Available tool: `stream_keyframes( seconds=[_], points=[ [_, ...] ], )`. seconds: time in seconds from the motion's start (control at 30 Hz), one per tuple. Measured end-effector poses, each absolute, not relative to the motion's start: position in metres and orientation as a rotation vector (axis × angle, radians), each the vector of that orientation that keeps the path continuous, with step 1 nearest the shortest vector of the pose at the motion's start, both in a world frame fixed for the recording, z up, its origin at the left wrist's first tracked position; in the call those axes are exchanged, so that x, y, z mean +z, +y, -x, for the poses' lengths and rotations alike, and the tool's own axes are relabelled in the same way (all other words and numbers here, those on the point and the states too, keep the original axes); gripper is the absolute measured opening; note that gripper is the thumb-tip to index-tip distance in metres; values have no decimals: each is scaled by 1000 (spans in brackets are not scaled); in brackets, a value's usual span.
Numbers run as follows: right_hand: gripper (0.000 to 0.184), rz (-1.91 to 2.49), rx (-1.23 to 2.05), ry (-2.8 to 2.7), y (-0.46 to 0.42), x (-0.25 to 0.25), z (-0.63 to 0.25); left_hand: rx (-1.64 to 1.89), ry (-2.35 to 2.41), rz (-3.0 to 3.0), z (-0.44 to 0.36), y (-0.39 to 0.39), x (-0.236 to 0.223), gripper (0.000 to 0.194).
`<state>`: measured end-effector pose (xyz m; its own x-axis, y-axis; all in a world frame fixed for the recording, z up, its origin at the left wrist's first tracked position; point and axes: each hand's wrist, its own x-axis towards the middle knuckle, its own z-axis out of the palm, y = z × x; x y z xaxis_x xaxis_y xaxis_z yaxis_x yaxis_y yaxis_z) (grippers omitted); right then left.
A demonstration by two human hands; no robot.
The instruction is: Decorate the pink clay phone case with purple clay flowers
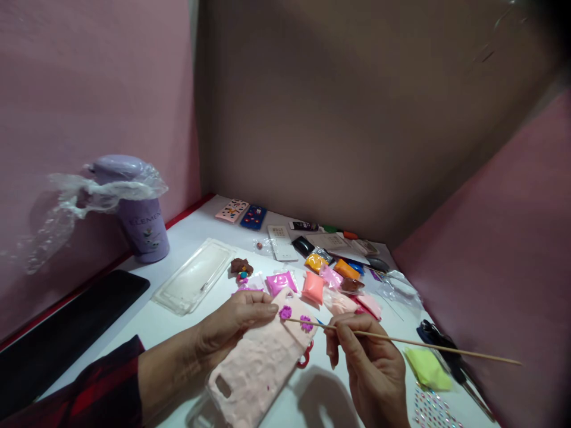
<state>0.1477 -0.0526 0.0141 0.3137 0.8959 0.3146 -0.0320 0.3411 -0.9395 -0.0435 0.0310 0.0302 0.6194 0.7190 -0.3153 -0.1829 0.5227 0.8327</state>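
Note:
My left hand [241, 318] grips the upper edge of a phone case [259, 362] covered in lumpy pale pink clay, tilted above the table. Two purple clay flowers, one near my thumb [285, 312] and another further right [306, 323], sit at its top end. Between the thumb and fingers of my right hand [370, 356] is a thin wooden skewer [428, 345]. Its tip reaches the case beside the left flower; whether it touches the clay I cannot tell. A red looped piece [304, 356] shows partly behind the case's right edge.
Packets of coloured clay, such as a coral one [313, 288], lie behind the case. A clear plastic tray [195, 276] and a purple tumbler [145, 214] stand left. At right are scissors [464, 374], yellow paper [427, 368] and a gem sheet [435, 410].

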Motion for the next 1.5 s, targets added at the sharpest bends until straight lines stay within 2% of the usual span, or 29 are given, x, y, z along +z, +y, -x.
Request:
stream_keyframes(
  seconds=[0.37, 0.67, 1.5],
  points=[
    [13, 1009, 761, -1081, -53, 15, -147, 612, 711, -848, 43, 32, 28, 22],
    [7, 1006, 762, -1093, -52, 9, -148, 596, 685, -846, 44, 33, 28, 24],
    [12, 959, 591, -1285, -57, 15, -144, 613, 718, -868, 43, 33, 25, 16]
  ],
)
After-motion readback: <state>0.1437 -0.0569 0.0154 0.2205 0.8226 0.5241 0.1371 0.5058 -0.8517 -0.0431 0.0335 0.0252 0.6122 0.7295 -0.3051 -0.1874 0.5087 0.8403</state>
